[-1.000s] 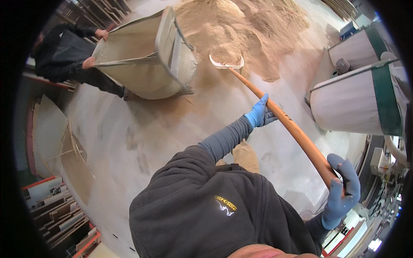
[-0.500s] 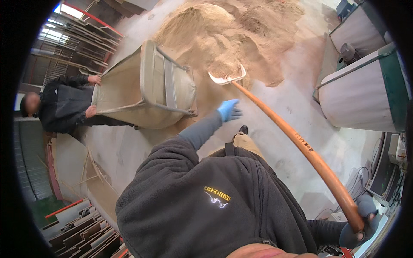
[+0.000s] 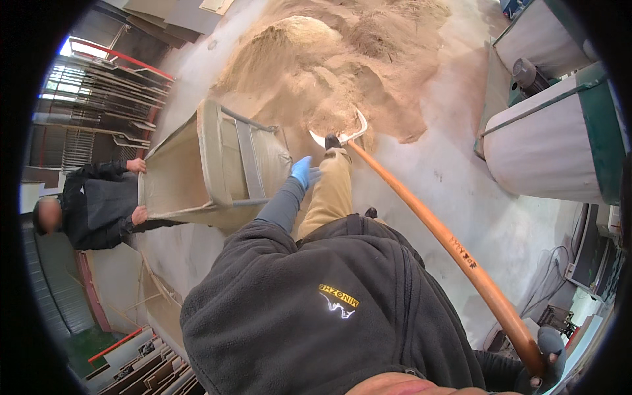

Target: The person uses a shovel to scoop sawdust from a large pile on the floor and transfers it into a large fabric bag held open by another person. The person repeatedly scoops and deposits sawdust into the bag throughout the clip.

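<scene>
My right hand [image 3: 552, 355], in a grey glove, grips the end of a long orange wooden handle. That handle belongs to a shovel [image 3: 421, 209] with a white blade, which rests against the edge of a brown powdery heap [image 3: 355, 72]. My shoe [image 3: 332, 141] is at the blade, partly covering it. In a blue-and-grey glove, my left hand [image 3: 303, 173] holds nothing and has its fingers stretched out. It hangs beside a tilted beige bin cart [image 3: 249, 155]; whether it touches the cart cannot be made out.
At the left, a person in dark clothes [image 3: 99, 204] holds the cart's rim with both hands. White-and-green machines [image 3: 543, 141] with a motor stand on the right. Racks of panels [image 3: 141, 362] are at lower left, and cables [image 3: 550, 280] lie at right.
My left hand has moved left and back from the shovel toward the cart. My foot has come forward to the shovel blade. My right hand keeps its grip on the handle.
</scene>
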Available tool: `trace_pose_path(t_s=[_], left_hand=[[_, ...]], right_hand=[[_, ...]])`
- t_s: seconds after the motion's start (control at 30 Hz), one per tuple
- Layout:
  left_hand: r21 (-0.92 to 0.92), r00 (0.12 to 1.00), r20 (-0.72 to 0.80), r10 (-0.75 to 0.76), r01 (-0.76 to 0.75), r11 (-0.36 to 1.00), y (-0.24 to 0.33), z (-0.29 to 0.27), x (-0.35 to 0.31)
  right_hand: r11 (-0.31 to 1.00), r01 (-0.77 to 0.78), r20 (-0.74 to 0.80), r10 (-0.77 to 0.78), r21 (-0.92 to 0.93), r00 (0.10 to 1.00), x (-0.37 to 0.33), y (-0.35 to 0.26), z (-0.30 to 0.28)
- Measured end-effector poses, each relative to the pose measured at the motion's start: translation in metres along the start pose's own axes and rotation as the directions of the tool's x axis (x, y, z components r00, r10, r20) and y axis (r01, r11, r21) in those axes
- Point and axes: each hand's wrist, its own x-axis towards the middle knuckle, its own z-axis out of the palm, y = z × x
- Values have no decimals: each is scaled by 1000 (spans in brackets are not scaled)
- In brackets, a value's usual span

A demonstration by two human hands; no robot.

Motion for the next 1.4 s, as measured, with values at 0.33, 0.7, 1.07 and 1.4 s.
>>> trace_pose_path(t_s=[0.33,0.7,1.07,1.4], left_hand=[[340,974,217,70,-143,930,118,102,40],[133,995,44,85,-90,987,141,11,64],[191,989,61,-134,121,974,171,-2,175],[416,982,38,-186,154,896,234,39,316]], right_hand=[[972,-201,190,176,119,966,-11,140,83],[809,-588,-7,588,26,809,33,148,162],[-184,-618,113,905,-764,-409,28,200,217],[68,-461,216,936,-885,-277,56,352,489]])
